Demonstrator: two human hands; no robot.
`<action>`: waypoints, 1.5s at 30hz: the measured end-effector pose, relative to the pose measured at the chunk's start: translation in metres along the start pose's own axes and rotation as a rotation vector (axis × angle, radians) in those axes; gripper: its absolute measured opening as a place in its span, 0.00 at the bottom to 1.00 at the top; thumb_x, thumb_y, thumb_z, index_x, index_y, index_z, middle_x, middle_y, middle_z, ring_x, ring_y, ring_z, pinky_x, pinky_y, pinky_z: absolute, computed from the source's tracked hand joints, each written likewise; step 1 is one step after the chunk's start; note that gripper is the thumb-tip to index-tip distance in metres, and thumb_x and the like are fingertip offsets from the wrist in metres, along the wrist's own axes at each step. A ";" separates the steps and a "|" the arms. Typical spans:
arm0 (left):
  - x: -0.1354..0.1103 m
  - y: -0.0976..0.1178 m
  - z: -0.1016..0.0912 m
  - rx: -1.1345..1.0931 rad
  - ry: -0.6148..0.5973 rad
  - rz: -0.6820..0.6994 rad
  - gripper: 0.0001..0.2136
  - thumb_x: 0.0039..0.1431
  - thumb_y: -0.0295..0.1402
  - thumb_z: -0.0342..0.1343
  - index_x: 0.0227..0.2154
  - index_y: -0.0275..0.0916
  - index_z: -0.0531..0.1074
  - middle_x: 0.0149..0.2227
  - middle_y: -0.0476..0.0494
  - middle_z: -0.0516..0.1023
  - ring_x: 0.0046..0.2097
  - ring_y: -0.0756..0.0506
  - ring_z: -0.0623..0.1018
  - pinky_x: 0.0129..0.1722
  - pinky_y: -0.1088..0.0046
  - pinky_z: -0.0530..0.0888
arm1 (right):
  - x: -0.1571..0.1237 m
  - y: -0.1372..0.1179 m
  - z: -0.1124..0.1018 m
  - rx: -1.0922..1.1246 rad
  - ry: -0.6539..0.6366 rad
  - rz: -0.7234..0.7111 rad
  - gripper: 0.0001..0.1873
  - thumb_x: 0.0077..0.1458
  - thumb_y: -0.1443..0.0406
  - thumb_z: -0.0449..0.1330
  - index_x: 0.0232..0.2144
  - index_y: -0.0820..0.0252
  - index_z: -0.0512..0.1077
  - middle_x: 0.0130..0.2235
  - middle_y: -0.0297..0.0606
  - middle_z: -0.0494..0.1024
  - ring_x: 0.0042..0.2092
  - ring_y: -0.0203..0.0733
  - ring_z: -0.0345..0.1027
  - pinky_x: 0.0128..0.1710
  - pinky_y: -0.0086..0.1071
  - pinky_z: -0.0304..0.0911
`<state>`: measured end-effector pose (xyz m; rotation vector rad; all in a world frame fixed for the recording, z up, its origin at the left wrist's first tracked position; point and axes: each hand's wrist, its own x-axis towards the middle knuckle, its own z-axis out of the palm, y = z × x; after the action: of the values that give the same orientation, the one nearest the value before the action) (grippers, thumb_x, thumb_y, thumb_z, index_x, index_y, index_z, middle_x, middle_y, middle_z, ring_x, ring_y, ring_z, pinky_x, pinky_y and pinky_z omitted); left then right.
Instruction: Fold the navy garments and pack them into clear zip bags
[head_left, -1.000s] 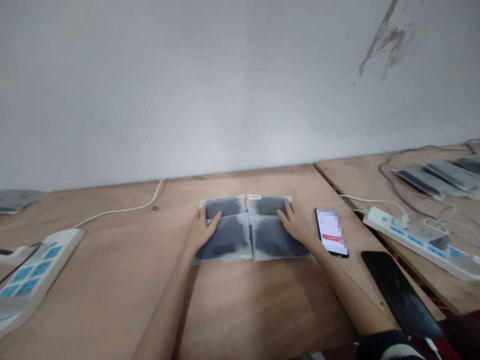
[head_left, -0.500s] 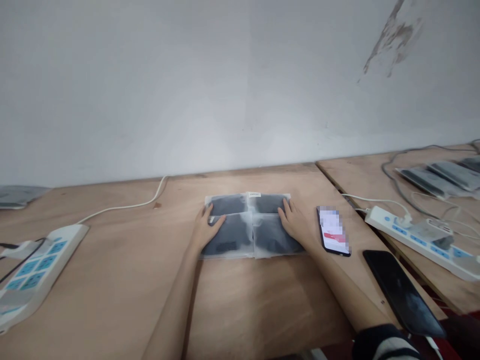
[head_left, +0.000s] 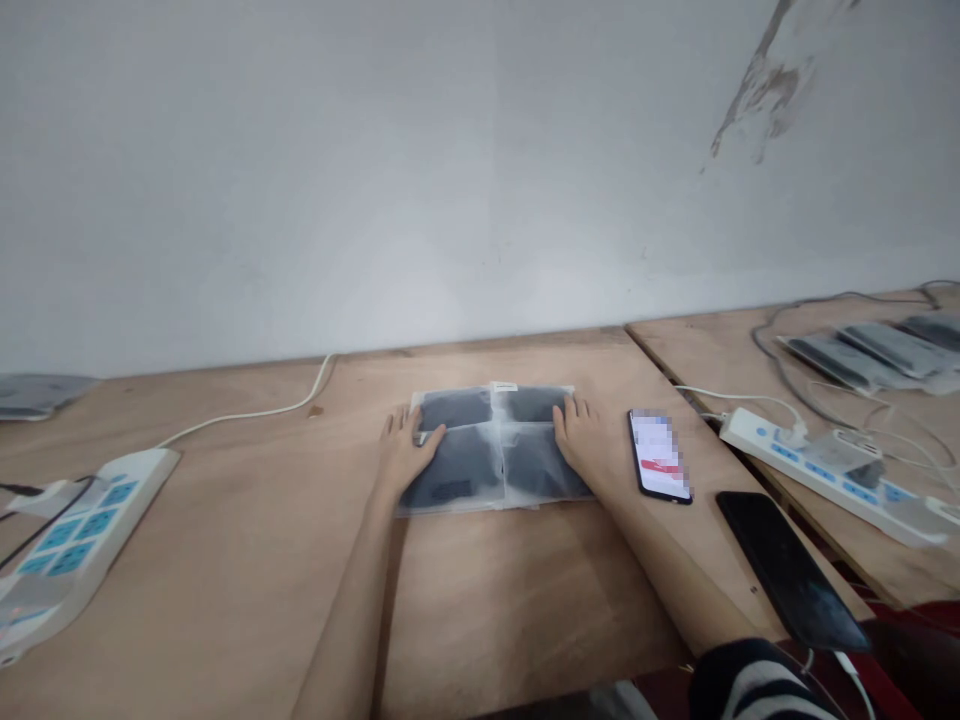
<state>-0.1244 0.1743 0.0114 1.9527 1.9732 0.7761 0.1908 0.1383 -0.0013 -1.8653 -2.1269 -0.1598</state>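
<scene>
Several dark, flat items in frosted clear plastic bags [head_left: 457,470] lie side by side in a block on the wooden table, a small white label at the top middle. My left hand [head_left: 405,450] rests at the block's left edge, fingers apart, thumb over a bag. At the right edge, my right hand [head_left: 583,440] lies with fingers stretched forward and the thumb side on the bags. Neither hand grips anything. What exactly the bags contain cannot be made out.
Right of my hand lie a lit phone [head_left: 658,455] and a dark-screened phone [head_left: 787,570]. Power strips stand at left [head_left: 142,490] and right [head_left: 825,478], with cables. More bagged items [head_left: 844,362] lie far right. A wall [head_left: 337,200] rises behind the table.
My hands have shifted slightly outward at the block's sides, and the right fingers have spread a little. The bags stay in the same arrangement. The view has turned slightly right.
</scene>
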 end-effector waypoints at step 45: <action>-0.041 0.035 0.017 0.063 -0.073 0.413 0.20 0.68 0.41 0.48 0.59 0.43 0.68 0.62 0.38 0.70 0.65 0.36 0.66 0.66 0.46 0.54 | -0.008 -0.034 0.018 0.079 -0.141 -0.043 0.32 0.68 0.53 0.42 0.69 0.59 0.53 0.71 0.42 0.50 0.71 0.58 0.42 0.67 0.55 0.41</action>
<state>-0.0825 0.1354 0.0084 2.4284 1.5890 0.7261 0.1559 0.1311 -0.0168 -1.8356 -2.2327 0.0470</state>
